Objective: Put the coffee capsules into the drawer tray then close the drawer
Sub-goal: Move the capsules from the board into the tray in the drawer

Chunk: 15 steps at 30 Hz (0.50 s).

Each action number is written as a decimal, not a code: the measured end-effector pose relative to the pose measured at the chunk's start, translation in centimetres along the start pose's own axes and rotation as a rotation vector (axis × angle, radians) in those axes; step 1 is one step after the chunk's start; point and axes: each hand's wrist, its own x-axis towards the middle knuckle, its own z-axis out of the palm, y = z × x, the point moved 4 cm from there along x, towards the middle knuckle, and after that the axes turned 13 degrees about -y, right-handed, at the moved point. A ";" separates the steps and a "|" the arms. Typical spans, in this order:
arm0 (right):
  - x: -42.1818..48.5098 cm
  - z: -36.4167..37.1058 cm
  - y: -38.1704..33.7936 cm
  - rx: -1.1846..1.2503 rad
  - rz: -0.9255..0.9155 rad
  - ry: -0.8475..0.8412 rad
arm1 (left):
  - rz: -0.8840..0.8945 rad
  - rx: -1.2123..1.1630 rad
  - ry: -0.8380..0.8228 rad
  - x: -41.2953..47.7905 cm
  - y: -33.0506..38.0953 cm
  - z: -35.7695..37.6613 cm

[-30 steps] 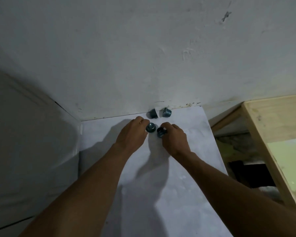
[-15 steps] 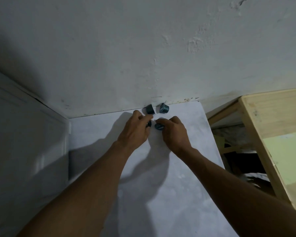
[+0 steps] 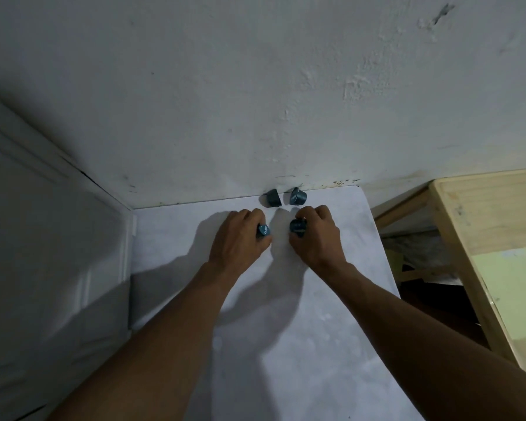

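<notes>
Two blue coffee capsules lie on their sides at the far edge of the white tabletop [image 3: 286, 344], against the wall: one on the left [image 3: 273, 198], one on the right [image 3: 298, 196]. My left hand [image 3: 239, 238] grips a third blue capsule [image 3: 264, 230] in curled fingers. My right hand [image 3: 318, 238] grips a fourth blue capsule [image 3: 296, 226]. Both hands are just in front of the two lying capsules, a small gap between them. No drawer or tray is in view.
A white plastered wall [image 3: 255, 101] stands right behind the tabletop. A white panelled surface [image 3: 49, 253] borders the table on the left. To the right, past a dark gap, is a light wooden frame [image 3: 480, 214] with a pale green panel.
Both hands have closed round a capsule each, lifted slightly and drawn apart and back from the wall. The two capsules at the wall have not moved. The camera shifted a little.
</notes>
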 end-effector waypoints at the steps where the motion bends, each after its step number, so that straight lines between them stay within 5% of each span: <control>1: 0.0 -0.2 0.2 -0.001 0.015 -0.014 | -0.010 -0.013 -0.005 -0.3 -0.1 0.0; 6: -1.1 -1.0 0.6 -0.023 0.019 -0.081 | -0.068 -0.119 -0.049 -1.9 0.2 -0.1; 15: -8.8 -3.5 -2.1 -0.079 -0.312 0.055 | -0.049 -0.104 0.113 -9.8 4.7 -3.3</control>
